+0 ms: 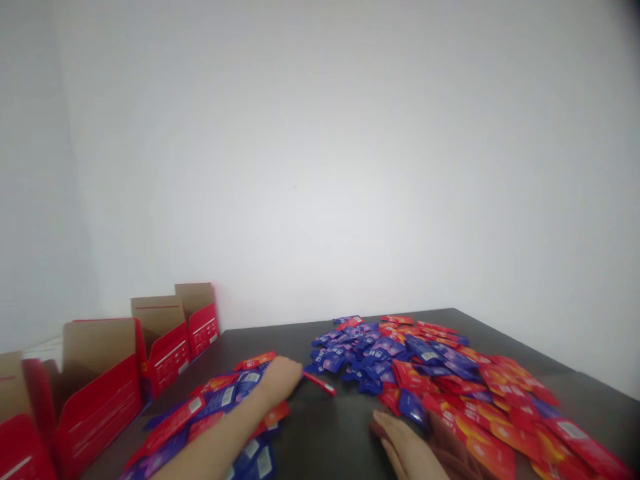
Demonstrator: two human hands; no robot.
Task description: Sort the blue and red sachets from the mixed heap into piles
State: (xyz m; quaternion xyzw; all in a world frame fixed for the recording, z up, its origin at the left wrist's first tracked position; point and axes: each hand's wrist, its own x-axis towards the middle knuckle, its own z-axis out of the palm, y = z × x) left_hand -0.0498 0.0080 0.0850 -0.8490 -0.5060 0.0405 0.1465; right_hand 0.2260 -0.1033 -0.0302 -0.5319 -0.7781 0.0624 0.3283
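Red, a packet (321,384) shows beside our outstretched left hand (284,377); our right hand (403,441), fingers together, angles inward near a blue packet (412,405); whether either pinches anything, we can't tell.

Lower right, glossy, plastic-looking sachets (493,427) and a soft, matt cloth sleeve (453,445); lower left, smooth-faced cardboard cartons (103,407).

Nearest box (24,448) cut off, lettering on packets (493,423) blurred, left hand (283,377) hiding its grip
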